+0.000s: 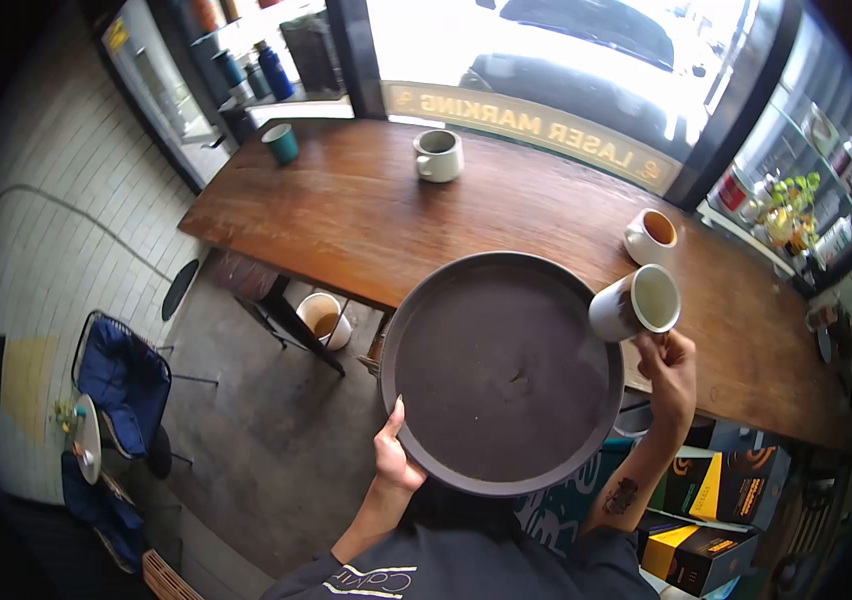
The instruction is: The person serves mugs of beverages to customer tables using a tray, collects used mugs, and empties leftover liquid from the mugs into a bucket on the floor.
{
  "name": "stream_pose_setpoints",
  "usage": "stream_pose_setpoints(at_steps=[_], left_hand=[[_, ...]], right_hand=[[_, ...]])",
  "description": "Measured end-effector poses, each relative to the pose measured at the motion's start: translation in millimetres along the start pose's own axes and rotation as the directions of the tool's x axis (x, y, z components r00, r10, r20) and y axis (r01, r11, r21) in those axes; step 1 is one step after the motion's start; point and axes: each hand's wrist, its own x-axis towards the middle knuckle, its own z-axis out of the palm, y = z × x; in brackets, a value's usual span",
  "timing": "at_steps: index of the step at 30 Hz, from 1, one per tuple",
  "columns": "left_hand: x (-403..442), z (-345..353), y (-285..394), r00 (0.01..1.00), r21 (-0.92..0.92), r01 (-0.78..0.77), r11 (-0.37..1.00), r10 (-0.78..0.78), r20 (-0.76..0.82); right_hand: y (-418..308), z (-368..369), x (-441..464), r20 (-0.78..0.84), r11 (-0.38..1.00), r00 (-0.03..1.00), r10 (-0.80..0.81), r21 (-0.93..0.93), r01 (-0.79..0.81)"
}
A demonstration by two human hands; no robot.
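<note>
My left hand grips the lower left rim of a round, dark tray, its thumb over the edge. Nothing stands on the tray. In my right hand is a white mug, tilted, beside the tray's right rim, its mouth facing right. Just beyond it, on the wooden table, stands a white mug with an orange-brown inside. A pale grey mug sits near the window side, and a small green cup stands at the far left end.
A white bucket is on the floor under the table. Blue-cushioned chairs and a small round table stand at left. Black and yellow boxes are stacked at lower right. A plant is by the right window.
</note>
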Motion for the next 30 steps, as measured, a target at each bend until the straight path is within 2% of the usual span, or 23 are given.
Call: stream_pose_setpoints(at_steps=[3, 5, 7, 9, 11, 15, 17, 19, 21, 23, 25, 26, 28, 30], left_hand=[[-20, -26, 15, 0.995, -0.043, -0.1, 0.994, 0.099, -0.024], [-32, -46, 31, 0.987, -0.079, -0.163, 0.984, 0.161, -0.027], [-49, -74, 47, 0.977, -0.167, -0.211, 0.963, 0.215, 0.006], [-73, -103, 63, 0.955, -0.183, -0.295, 0.938, 0.289, -0.06], [-97, -121, 83, 0.897, -0.135, -0.428, 0.894, 0.402, -0.184], [-151, -157, 119, 0.816, -0.177, -0.573, 0.8, 0.539, -0.209], [-178, -186, 125, 0.756, -0.213, -0.651, 0.729, 0.598, -0.266], [-201, -205, 134, 0.676, -0.208, -0.729, 0.652, 0.64, -0.365], [-224, -227, 137, 0.6, -0.181, -0.787, 0.59, 0.662, -0.448], [-245, -250, 138, 0.534, -0.155, -0.827, 0.54, 0.67, -0.516], [-262, -262, 146, 0.454, -0.144, -0.871, 0.47, 0.659, -0.599], [-269, -266, 151, 0.432, -0.141, -0.883, 0.447, 0.661, -0.613], [-278, -273, 161, 0.428, -0.193, -0.901, 0.389, 0.724, -0.541], [-272, -291, 164, 0.386, -0.21, -0.922, 0.324, 0.751, -0.536]], right_hand=[[-10, 49, -19, 0.162, 1.0, 0.986, -0.023, -0.017, 0.026], [-13, 86, -28, 0.286, 1.0, 0.958, -0.003, 0.021, -0.003], [-3, 120, -35, 0.397, 0.999, 0.916, 0.047, -0.023, -0.041], [-3, 164, -47, 0.525, 1.0, 0.851, 0.002, -0.008, 0.002], [-3, 210, -61, 0.621, 0.999, 0.783, 0.031, -0.043, -0.006], [2, 306, -97, 0.787, 1.0, 0.617, -0.001, 0.007, -0.009], [18, 349, -114, 0.86, 0.995, 0.505, 0.076, -0.099, 0.02], [14, 394, -142, 0.902, 0.998, 0.427, 0.058, -0.059, -0.01], [18, 433, -165, 0.944, 0.997, 0.327, 0.043, -0.06, 0.042], [21, 468, -192, 0.97, 1.0, 0.244, 0.004, -0.004, -0.002], [24, 501, -208, 0.983, 0.994, 0.181, 0.016, -0.035, 0.1], [23, 515, -212, 0.991, 0.987, 0.125, 0.037, -0.056, 0.148], [27, 545, -222, 0.997, 0.987, 0.062, 0.034, -0.044, 0.152], [57, 573, -223, 0.998, 0.99, -0.028, 0.052, -0.048, 0.132]])
